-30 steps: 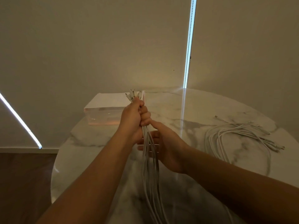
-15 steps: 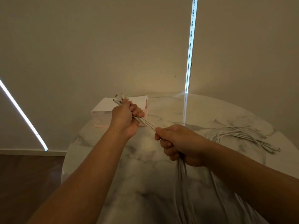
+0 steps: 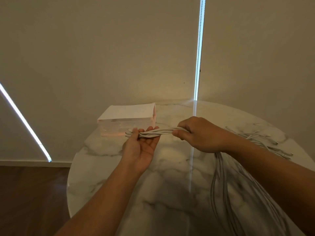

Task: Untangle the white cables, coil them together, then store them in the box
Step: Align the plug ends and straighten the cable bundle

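Note:
A bundle of white cables (image 3: pixel 158 132) stretches level between my two hands above the marble table (image 3: pixel 167 193). My left hand (image 3: pixel 141 145) lies palm up, with its thumb pinching the plug ends of the bundle against the fingers. My right hand (image 3: pixel 199 135) grips the same bundle in a fist. From there the rest of the cables (image 3: pixel 225 184) hangs down and trails over the table toward the lower right. The translucent pink box (image 3: pixel 126 126), topped by a white lid, stands at the table's far left edge, just behind my left hand.
A second loose pile of white cables (image 3: pixel 269 143) lies on the table at the far right, partly behind my right forearm. The round table ends close to the beige wall. Dark wood floor shows at the lower left.
My left hand has turned palm up and loosened from a fist to a thumb pinch. My right hand has slid to the right, drawing the bundle out level between the hands.

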Motion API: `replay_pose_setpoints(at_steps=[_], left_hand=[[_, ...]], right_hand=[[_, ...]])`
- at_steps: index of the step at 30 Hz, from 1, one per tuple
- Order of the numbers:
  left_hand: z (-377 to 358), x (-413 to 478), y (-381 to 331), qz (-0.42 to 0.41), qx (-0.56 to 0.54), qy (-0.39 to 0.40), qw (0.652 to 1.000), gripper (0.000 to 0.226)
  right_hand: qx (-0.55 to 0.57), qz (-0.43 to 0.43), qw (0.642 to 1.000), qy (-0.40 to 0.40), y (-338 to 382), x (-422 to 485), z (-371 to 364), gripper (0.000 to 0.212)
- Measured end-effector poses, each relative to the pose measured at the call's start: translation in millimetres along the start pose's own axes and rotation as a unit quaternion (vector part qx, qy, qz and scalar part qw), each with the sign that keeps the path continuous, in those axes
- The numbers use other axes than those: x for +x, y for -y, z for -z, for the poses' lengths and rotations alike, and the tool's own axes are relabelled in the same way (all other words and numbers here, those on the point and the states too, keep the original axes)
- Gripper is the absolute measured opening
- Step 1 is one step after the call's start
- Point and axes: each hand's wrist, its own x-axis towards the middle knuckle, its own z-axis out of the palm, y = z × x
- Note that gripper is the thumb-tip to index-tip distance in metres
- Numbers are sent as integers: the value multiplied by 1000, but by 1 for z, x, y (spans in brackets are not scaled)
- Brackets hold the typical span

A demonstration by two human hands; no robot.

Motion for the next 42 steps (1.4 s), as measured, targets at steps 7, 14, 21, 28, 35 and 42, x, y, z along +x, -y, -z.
replay_pose_setpoints(at_steps=[7, 14, 21, 28, 35, 42], left_hand=[[8, -11, 6, 19, 60, 22, 998, 57], [-8, -69, -30, -190, 545, 73, 813, 16], [-61, 1, -75, -68, 784, 407, 464, 30], [-31, 10, -40, 250, 633, 526, 509, 25], [6, -16, -13, 318, 378, 448, 745, 46], [-21, -22, -23, 136, 563, 469, 667, 29]], right_hand=[[21, -16, 1000, 4, -4, 5, 7, 48], [-6, -2, 999, 43, -7, 14, 18, 50], [9, 60, 990, 130, 6, 9, 36, 48], [48, 87, 984, 146, -4, -6, 64, 43], [109, 73, 979, 155, -23, -12, 67, 40], [122, 64, 960, 243, -14, -5, 65, 38]])
